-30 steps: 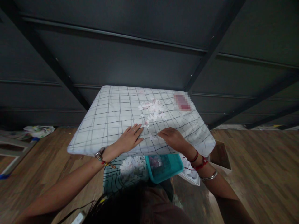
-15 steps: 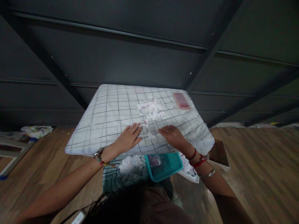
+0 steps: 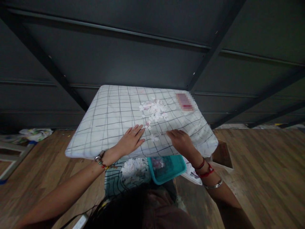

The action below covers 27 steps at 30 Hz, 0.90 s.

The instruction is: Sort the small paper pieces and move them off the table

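Observation:
My left hand (image 3: 131,140) lies flat with its fingers stretched out on the white checked cloth (image 3: 111,111) covering the table. To the right, my right hand (image 3: 181,140) is low over the cloth with its fingers bent and pressed together. A thin pale bit shows by its fingertips, too small to name. Between the hands lie a few small white paper pieces (image 3: 154,138). Just beyond my left fingertips is another little cluster of pieces (image 3: 148,124), and behind that spreads a loose pile of white paper pieces (image 3: 154,108).
A pixelated reddish object (image 3: 184,101) lies at the table's back right. Below the front edge are a teal basket (image 3: 177,170), a heap of white pieces (image 3: 134,170) on patterned cloth, and a white box (image 3: 196,180). A cardboard box (image 3: 222,154) stands right; dark metal panels (image 3: 133,57) rise behind.
My right hand has shifted a little to the right, away from the small pieces, and the thin pale bit now shows by its fingertips. My left hand stays in place.

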Motion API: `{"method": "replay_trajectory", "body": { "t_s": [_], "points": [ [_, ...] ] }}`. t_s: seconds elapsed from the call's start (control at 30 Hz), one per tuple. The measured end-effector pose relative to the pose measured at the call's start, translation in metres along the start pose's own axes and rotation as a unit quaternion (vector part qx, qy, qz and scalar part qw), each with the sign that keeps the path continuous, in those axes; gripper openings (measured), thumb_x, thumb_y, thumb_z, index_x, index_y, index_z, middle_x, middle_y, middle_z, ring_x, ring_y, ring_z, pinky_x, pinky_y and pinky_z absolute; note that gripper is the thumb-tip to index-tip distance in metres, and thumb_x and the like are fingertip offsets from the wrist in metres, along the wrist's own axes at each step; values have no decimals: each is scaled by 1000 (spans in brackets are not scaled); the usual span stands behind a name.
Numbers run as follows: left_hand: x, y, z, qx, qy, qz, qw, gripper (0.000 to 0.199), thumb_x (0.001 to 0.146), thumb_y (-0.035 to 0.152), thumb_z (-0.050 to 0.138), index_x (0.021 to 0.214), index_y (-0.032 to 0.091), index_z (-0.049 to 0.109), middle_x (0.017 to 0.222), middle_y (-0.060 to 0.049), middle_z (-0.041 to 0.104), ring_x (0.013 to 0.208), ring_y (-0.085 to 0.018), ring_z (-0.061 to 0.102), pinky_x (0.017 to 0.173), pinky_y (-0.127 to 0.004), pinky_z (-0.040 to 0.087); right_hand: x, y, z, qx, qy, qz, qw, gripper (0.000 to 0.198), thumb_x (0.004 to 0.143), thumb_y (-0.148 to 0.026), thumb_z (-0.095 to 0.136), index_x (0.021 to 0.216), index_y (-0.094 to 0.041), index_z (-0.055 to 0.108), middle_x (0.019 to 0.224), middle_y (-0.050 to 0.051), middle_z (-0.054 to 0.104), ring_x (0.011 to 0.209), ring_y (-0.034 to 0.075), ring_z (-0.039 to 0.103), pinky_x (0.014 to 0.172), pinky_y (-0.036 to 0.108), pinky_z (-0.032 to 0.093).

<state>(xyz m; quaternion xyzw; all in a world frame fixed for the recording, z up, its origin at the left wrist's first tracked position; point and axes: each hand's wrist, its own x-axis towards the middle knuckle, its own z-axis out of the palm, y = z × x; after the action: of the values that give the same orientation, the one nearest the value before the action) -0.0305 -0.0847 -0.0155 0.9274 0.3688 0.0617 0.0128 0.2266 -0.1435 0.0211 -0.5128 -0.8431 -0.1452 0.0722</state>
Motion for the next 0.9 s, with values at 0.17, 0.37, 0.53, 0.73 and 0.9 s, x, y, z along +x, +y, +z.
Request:
{"method": "replay_trajectory", "body": {
  "t_s": [0.17,0.37,0.53,0.73,0.9],
  "points": [
    [0,1,0,-5,8,-3,1000,48,93,39,30,133,12,35,141,-14,30,130,-27,24,104,-44,23,4,-21,-12,21,3,-50,999,21,84,-9,43,98,-13,58,79,5,61,75,16,53,70,29,38],
    [0,0,3,1,15,-1,1000,48,93,39,31,132,12,36,141,-13,30,131,-27,23,105,-43,23,14,-27,-7,-1,2,-85,996,19,86,-11,43,96,-13,58,77,5,60,74,17,52,68,31,37],
    [-2,-1,5,3,24,-1,1000,48,93,40,30,133,14,35,142,-11,29,131,-26,23,105,-43,22,15,-22,-9,-5,8,-87,996,17,85,-10,45,96,-13,58,78,5,59,74,16,52,67,30,36],
    [-2,0,3,2,17,0,1000,49,93,39,30,133,13,34,142,-12,30,131,-26,23,104,-43,23,12,-25,-11,-1,9,-122,992,17,87,-11,42,96,-13,57,76,4,58,73,15,50,66,30,35],
    [-2,-1,5,-6,21,-1,1000,49,93,40,31,134,14,34,142,-12,30,131,-26,23,104,-44,23,16,-24,-9,-7,16,-97,995,18,88,-12,41,95,-13,58,75,5,58,73,16,50,65,30,36]
  ]
}}
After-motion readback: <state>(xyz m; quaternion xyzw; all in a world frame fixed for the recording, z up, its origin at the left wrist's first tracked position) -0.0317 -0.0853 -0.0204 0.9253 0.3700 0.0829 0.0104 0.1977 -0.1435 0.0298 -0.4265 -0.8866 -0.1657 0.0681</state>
